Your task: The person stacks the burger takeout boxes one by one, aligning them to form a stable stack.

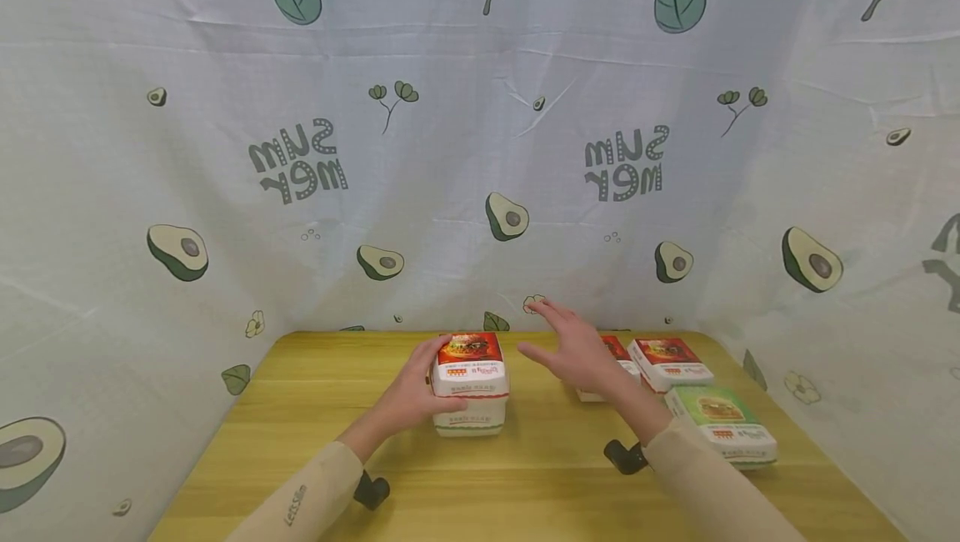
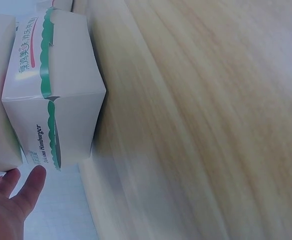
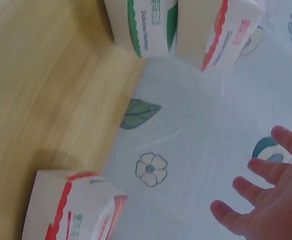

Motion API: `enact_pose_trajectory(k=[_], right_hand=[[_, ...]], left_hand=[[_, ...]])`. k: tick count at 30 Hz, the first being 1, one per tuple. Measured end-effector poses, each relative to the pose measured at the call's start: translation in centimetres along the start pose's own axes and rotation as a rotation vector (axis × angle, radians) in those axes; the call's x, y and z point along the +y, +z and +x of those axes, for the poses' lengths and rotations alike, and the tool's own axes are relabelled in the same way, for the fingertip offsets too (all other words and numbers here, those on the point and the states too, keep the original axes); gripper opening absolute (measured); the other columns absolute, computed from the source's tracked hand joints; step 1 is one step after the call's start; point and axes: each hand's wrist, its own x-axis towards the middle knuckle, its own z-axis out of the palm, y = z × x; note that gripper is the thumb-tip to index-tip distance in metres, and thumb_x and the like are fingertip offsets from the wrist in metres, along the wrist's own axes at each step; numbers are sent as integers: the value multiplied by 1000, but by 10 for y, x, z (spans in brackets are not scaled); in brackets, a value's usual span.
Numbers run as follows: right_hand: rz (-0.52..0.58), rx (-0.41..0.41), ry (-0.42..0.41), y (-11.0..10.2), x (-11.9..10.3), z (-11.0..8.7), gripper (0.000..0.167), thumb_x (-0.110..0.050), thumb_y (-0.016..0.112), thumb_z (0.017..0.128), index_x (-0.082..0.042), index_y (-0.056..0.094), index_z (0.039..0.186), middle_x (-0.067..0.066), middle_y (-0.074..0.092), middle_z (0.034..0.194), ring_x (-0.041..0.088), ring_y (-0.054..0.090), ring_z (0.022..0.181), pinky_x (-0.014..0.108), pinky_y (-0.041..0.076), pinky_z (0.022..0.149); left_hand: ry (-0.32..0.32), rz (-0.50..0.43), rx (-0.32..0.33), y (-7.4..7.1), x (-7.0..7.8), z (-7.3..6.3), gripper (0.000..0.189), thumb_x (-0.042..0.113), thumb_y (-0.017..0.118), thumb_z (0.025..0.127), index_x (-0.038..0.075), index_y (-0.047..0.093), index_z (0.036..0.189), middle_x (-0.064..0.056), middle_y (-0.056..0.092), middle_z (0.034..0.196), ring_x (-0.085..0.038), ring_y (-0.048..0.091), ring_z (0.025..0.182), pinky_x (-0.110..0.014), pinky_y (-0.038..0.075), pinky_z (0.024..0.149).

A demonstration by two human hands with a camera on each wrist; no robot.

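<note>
A red-topped hamburger box [image 1: 472,363] sits on a green-trimmed hamburger box [image 2: 75,125], making a stack of two left of the table's middle. My left hand [image 1: 420,375] grips the stack at its left side. Its thumb lies along the front, and its fingers reach towards the back edge. In the left wrist view, fingertips [image 2: 35,175] meet the end of the boxes. My right hand [image 1: 573,350] hovers right of the stack, touching nothing. Its fingers are spread, as the right wrist view also shows.
Toward the right of the wooden table [image 1: 540,484] are a green-topped hamburger box [image 1: 723,425], a red-topped box [image 1: 670,363] and another red-topped box [image 1: 615,348], partly behind my right arm. A printed curtain [image 1: 465,150] hangs along the back and sides.
</note>
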Motion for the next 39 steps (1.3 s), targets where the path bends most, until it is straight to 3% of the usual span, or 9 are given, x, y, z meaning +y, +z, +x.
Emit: enact_pose_trajectory(k=[7, 21, 30, 39], right_hand=[[-2, -11, 30, -8, 21, -5, 79, -64, 61, 91, -21, 39, 155, 16, 31, 163, 47, 32, 146, 73, 28, 108], [3, -19, 45, -14, 64, -16, 77, -60, 60, 93, -15, 42, 153, 23, 35, 159, 50, 33, 143, 73, 29, 108], [8, -6, 67, -13, 80, -23, 75, -53, 64, 94, -9, 44, 151, 26, 36, 157, 51, 34, 142, 72, 29, 109], [3, -19, 112, -7, 92, -27, 73, -53, 64, 94, -12, 45, 151, 25, 36, 158, 50, 32, 143, 72, 28, 110]], left_hand=[[-2, 4, -6, 0, 2, 0, 105, 46, 90, 71, 28, 33, 156, 0, 33, 156, -26, 44, 133, -57, 40, 108], [0, 10, 0, -1, 4, 0, 103, 47, 90, 71, 32, 33, 155, 0, 33, 156, -27, 44, 134, -59, 39, 108], [-8, 10, -6, -1, 4, 0, 103, 48, 90, 71, 33, 33, 155, 0, 33, 156, -26, 43, 134, -60, 38, 109], [-14, 9, -9, -1, 5, -1, 104, 46, 90, 71, 30, 33, 156, 0, 33, 156, -27, 44, 133, -60, 38, 109]])
